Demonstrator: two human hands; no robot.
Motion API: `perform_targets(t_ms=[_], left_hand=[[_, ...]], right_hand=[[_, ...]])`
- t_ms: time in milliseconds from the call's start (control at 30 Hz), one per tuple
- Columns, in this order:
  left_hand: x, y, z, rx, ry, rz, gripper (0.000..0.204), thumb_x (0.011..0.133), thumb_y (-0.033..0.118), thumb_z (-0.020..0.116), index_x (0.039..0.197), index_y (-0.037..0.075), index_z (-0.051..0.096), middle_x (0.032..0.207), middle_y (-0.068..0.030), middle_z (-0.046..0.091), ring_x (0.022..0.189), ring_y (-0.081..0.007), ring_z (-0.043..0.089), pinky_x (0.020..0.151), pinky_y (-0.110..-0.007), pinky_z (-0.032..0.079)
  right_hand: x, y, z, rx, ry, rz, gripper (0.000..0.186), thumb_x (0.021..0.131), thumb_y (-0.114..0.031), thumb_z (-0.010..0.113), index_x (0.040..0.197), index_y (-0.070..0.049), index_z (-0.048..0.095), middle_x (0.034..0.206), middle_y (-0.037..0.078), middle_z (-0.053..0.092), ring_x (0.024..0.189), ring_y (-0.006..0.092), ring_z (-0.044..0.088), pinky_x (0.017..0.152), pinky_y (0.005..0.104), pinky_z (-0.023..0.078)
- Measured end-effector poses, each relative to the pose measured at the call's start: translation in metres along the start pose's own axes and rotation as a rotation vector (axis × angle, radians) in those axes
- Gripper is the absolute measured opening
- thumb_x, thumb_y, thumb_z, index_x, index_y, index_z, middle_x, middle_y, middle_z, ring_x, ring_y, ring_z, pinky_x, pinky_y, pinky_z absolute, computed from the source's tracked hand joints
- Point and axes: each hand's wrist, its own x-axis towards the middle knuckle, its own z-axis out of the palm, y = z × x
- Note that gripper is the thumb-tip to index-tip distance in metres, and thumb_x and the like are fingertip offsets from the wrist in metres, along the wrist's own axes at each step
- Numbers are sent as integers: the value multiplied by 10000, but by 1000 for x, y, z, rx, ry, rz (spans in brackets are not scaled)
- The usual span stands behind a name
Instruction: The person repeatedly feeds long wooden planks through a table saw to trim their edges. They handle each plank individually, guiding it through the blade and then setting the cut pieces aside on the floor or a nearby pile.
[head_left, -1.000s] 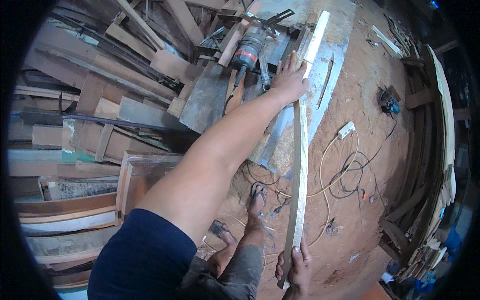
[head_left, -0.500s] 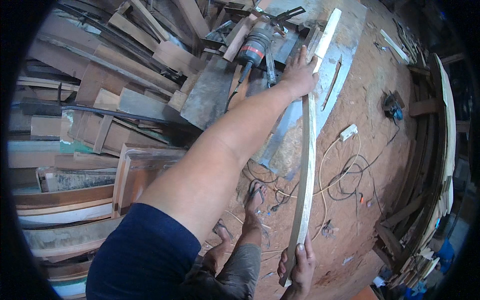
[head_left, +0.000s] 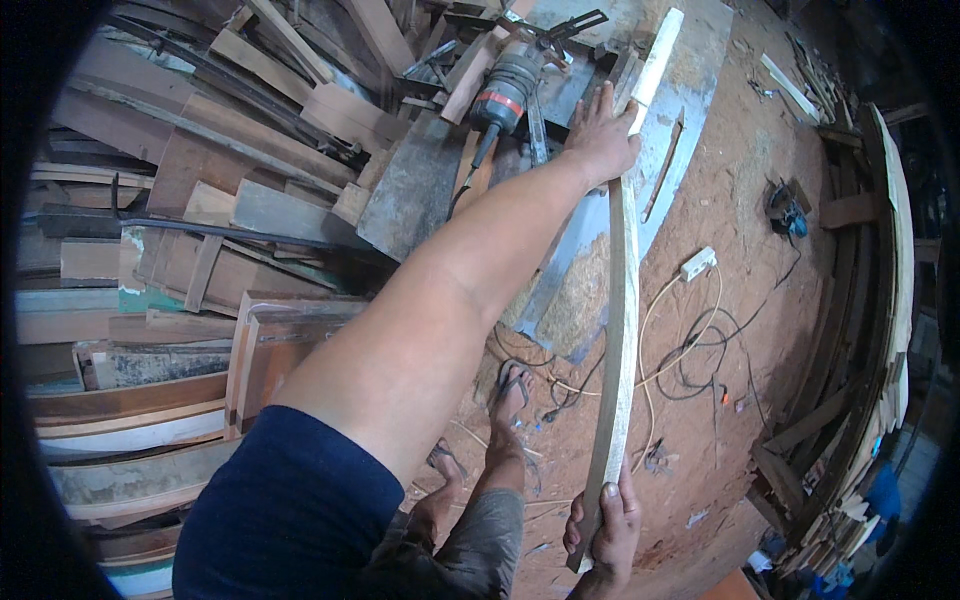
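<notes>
A long pale wooden strip (head_left: 617, 330) runs from near me at the bottom to the far end of a metal-topped work table (head_left: 690, 130). My left hand (head_left: 604, 140) lies over its far part with fingers stretched forward, pressing it beside a narrow guide piece (head_left: 624, 78). Low in the view, my right hand (head_left: 606, 525) is closed around the strip's near end, thumb on top. Left of my left hand, a grey cylindrical power tool (head_left: 510, 90) with a red band sits on the table.
Stacked boards and planks (head_left: 160, 230) fill the left side. A white socket block (head_left: 698, 264) with coiled cords lies on the reddish dirt floor (head_left: 700, 420). A blue power tool (head_left: 787, 210) rests farther right, near leaning timber (head_left: 840, 300).
The strip has slid slightly away from me, and its near end has shifted a little to the right with my right hand. My left hand has moved only slightly.
</notes>
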Motion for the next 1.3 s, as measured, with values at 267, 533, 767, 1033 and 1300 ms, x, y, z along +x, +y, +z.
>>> perform_targets(t_ms=[267, 533, 767, 1033, 1300], left_hand=[[13, -1, 0, 35, -15, -14, 670, 978, 397, 460, 1562, 102, 316, 1623, -310, 89, 1525, -422, 90, 1230, -514, 120], [31, -1, 0, 30, -47, -41, 668, 982, 407, 460, 1573, 139, 302, 1635, -292, 59, 1530, -405, 83, 1232, -516, 117], [58, 2, 1, 97, -55, -23, 673, 975, 413, 441, 1578, 153, 295, 1639, -288, 43, 1532, -408, 74, 1225, -548, 120], [89, -4, 12, 133, -9, 13, 660, 990, 388, 408, 1580, 128, 270, 1646, -269, 40, 1524, -421, 96, 1214, -587, 111], [138, -2, 15, 249, -2, 29, 688, 969, 472, 423, 1577, 174, 302, 1660, -207, 92, 1525, -392, 133, 1201, -609, 150]], right_hand=[[7, -9, -1, -22, 20, -6, 650, 1034, -294, 497, 1596, -147, 206, 613, 97, 506, 370, 177, 472, 335, 316, 413], [16, -25, 2, -21, 21, -9, 632, 1035, -282, 490, 1588, -144, 219, 637, 101, 519, 391, 176, 480, 354, 313, 421], [38, -22, 0, -12, 25, -66, 609, 1022, -208, 523, 1554, -66, 265, 670, 78, 538, 437, 142, 491, 386, 281, 414], [124, 70, -10, -410, 410, -463, 300, 1009, -173, 568, 1235, 17, 516, 787, 79, 592, 636, 117, 572, 542, 269, 482], [279, 16, 41, -655, 570, -657, 463, 969, -203, 629, 1282, 84, 444, 1128, 301, 564, 1056, 445, 567, 944, 482, 436]])
